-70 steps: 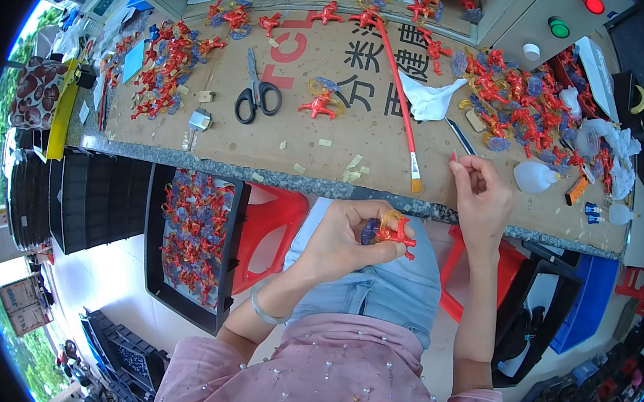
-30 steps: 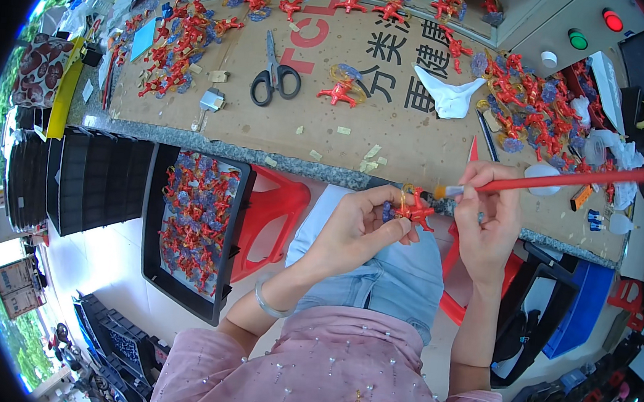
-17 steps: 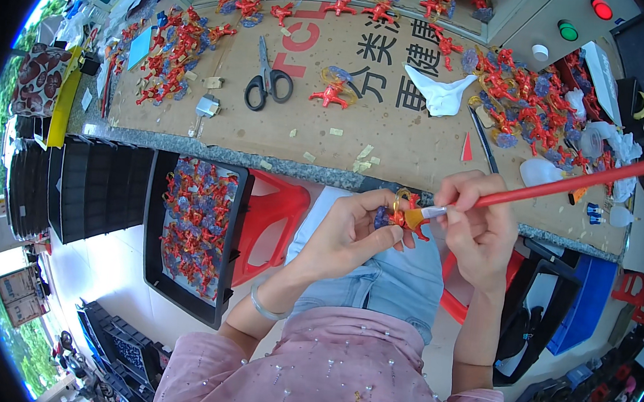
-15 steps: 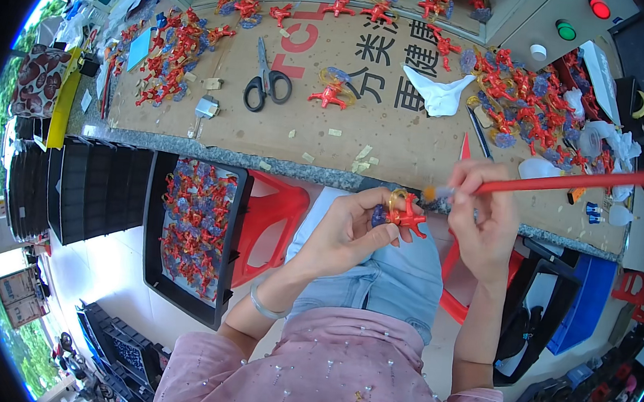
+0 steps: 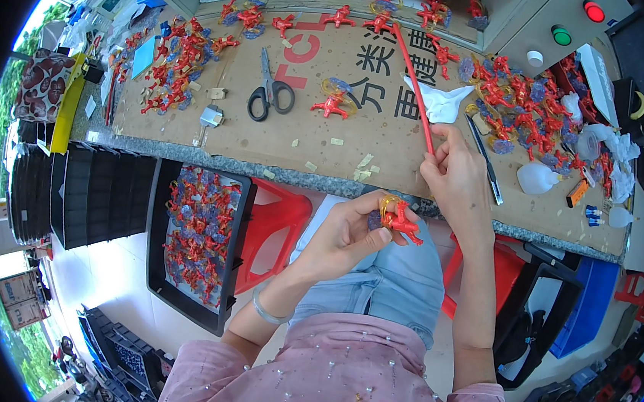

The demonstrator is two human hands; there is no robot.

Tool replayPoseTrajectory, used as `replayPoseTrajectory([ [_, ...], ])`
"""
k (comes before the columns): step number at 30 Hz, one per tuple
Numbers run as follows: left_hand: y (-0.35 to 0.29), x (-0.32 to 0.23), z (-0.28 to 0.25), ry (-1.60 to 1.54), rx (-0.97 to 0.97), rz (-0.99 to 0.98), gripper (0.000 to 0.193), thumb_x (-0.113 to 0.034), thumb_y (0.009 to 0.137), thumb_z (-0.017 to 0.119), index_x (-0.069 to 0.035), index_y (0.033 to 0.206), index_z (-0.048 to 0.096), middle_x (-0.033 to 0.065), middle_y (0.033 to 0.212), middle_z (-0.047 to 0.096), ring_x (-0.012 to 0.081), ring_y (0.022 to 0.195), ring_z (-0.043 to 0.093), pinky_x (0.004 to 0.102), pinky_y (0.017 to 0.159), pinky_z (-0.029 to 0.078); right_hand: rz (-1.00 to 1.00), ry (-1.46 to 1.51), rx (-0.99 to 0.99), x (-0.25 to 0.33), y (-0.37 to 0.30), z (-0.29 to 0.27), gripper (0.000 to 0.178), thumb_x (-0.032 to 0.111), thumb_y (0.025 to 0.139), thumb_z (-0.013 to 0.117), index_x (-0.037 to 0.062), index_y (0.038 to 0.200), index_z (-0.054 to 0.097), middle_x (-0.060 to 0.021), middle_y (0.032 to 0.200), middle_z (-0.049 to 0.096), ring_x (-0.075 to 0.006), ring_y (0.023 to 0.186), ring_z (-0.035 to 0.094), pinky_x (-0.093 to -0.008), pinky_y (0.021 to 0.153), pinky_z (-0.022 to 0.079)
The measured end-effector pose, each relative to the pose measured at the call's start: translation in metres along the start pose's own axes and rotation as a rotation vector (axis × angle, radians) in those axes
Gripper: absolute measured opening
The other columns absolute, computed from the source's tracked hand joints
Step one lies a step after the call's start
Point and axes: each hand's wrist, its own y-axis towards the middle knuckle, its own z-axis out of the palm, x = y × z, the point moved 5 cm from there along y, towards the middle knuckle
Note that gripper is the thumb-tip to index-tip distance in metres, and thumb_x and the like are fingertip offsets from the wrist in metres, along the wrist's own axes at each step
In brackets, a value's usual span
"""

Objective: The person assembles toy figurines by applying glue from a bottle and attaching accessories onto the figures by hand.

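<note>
My left hand [image 5: 353, 238], above my lap, pinches a small red plastic toy figure [image 5: 400, 222] with clear yellow and purple parts. My right hand [image 5: 454, 166] is over the front part of the cardboard-covered bench and grips a slim red-handled brush [image 5: 413, 75]. The handle slants up and away to the far left of that hand, passing over the edge of a crumpled white cloth [image 5: 445, 104]. The bristle end is hidden at the fingers. Right of the hand lies a slim dark pen-like tool [image 5: 485, 160].
Scissors [image 5: 271, 95] and a lone figure [image 5: 331, 108] lie mid-bench. Piles of figures flank them at left [image 5: 173, 65] and right [image 5: 526, 104]. A white squeeze bottle [image 5: 536, 178] stands at right. Left of my legs, a black tray [image 5: 235, 251] holds many figures. A control box [image 5: 540, 29] stands far right.
My right hand has moved forward from beside the toy to over the bench. The brush has swung from pointing right to pointing away. My left hand still holds the toy, slightly tilted.
</note>
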Motion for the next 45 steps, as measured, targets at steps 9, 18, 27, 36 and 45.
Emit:
replayPoseTrajectory([
  [9,0.0,0.005,0.0,0.098,-0.052,-0.052,0.028,-0.008,0.087,0.06,0.006,0.111,0.056,0.0189,0.1,0.065,0.0271,0.096,0.064,0.0334,0.079,0.052,0.062,0.078,-0.452,0.012,-0.055,-0.121,0.011,0.01,0.084,0.068,0.002,0.091,0.066,-0.0054,0.065,0.059,-0.0094,0.05,0.049,-0.0273,0.048,0.041],
  [18,0.02,-0.003,0.03,0.089,0.055,-0.011,0.023,-0.002,0.089,0.055,0.007,0.11,0.056,0.0191,0.101,0.064,0.0262,0.096,0.064,0.0348,0.079,0.051,0.258,-0.162,-0.762,-0.211,0.016,-0.348,0.013,0.008,0.086,0.059,-0.0007,0.09,0.067,-0.0056,0.071,0.065,-0.0113,0.06,0.06,-0.025,0.057,0.048],
  [27,0.046,-0.01,0.045,0.093,-0.031,0.038,0.018,0.001,0.085,0.057,0.007,0.102,0.059,0.0164,0.097,0.061,0.0317,0.092,0.066,0.0388,0.078,0.054,0.705,-0.43,-0.741,-0.4,0.107,-0.463,0.028,0.031,0.082,0.067,0.0028,0.083,0.071,-0.0092,0.067,0.066,-0.0186,0.057,0.064,-0.0319,0.061,0.052],
  [36,0.072,-0.015,0.042,0.13,-0.088,-0.014,0.017,-0.002,0.085,0.06,0.004,0.101,0.06,0.0163,0.096,0.061,0.0321,0.091,0.066,0.041,0.081,0.053,0.714,-0.445,-0.625,-0.417,0.135,-0.458,0.036,0.027,0.075,0.073,0.0008,0.053,0.061,-0.0051,0.047,0.051,-0.0144,0.039,0.051,-0.0291,0.044,0.04],
  [45,0.077,-0.013,0.052,0.173,-0.129,-0.019,0.025,-0.016,0.084,0.066,0.004,0.097,0.06,0.015,0.089,0.059,0.0309,0.083,0.066,0.0398,0.075,0.054,0.833,0.214,-0.72,-0.406,0.133,-0.45,0.003,-0.006,0.073,0.062,-0.0061,0.072,0.065,-0.0119,0.068,0.062,-0.0159,0.057,0.058,-0.0264,0.052,0.051],
])
